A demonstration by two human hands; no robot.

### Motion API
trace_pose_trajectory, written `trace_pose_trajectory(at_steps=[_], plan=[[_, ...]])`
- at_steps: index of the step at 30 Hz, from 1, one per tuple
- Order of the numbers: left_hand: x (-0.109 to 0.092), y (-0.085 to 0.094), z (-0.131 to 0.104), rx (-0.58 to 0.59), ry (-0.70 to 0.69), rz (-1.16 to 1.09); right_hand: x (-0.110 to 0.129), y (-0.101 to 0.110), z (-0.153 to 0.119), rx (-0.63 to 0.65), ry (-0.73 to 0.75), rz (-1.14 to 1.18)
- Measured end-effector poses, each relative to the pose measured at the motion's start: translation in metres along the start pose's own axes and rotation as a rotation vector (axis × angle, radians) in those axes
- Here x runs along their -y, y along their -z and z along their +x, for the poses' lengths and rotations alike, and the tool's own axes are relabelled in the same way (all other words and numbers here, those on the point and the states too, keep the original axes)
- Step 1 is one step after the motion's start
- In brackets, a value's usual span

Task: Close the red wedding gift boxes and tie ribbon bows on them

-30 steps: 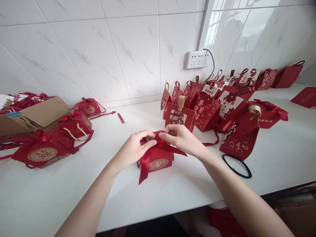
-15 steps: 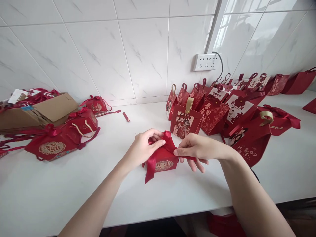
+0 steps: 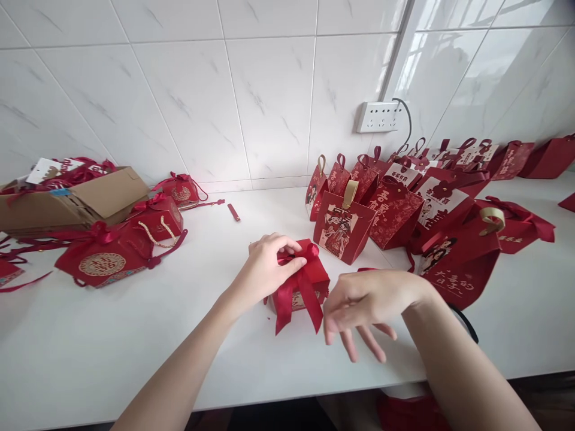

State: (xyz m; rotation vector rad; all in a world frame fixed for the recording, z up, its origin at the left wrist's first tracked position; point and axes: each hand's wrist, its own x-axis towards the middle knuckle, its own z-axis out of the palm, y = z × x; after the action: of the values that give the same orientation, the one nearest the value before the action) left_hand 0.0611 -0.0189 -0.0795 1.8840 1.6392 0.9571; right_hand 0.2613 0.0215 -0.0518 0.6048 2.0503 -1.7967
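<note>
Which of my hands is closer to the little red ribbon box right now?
Left. The left hand rests on the small red gift box, fingers pinching its ribbon bow. The right hand hovers open just right of the box, not touching it.

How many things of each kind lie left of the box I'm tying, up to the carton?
Left of the small red box under the left hand:
Red ribbon-tied gift boxes: 3 ()
Cardboard carton: 1
Loose red strip: 1
Total: 5
The right hand holds nothing.
</note>
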Motion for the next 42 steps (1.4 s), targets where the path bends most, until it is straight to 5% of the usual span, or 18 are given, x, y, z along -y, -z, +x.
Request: trace_pose_trajectory(at_steps=[2,6,8,19,25,28,31,36,42], plan=[[0.001,0.0,0.0,-0.004,-0.02,0.001,-0.006,0.008,-0.004,-0.169,0.094,0.027],[0.001,0.0,0.0,0.0,-0.004,-0.009,-0.015,0.02,0.007,-0.867,0.313,-0.038],[0.0,0.001,0.0,0.007,-0.004,-0.014,-0.015,0.021,0.019,-0.961,0.347,-0.123],[-0.003,0.002,-0.003,-0.048,0.05,0.05,-0.014,0.018,0.036,-0.858,0.206,0.247],[0.003,0.042,-0.009,-0.086,0.084,-0.04,-0.012,0.018,0.038,-0.844,0.218,0.301],[0.004,0.055,-0.018,0.02,0.144,-0.06,-0.011,0.017,0.038,-0.853,0.198,0.292],[0.003,0.046,-0.025,0.123,0.186,-0.097,-0.012,0.017,0.039,-0.855,0.199,0.276],[0.012,0.024,-0.024,0.067,0.218,-0.101,-0.014,0.019,0.039,-0.847,0.204,0.271],[0.022,0.019,-0.024,0.063,0.218,-0.314,-0.013,0.02,0.034,-0.812,0.197,0.277]])
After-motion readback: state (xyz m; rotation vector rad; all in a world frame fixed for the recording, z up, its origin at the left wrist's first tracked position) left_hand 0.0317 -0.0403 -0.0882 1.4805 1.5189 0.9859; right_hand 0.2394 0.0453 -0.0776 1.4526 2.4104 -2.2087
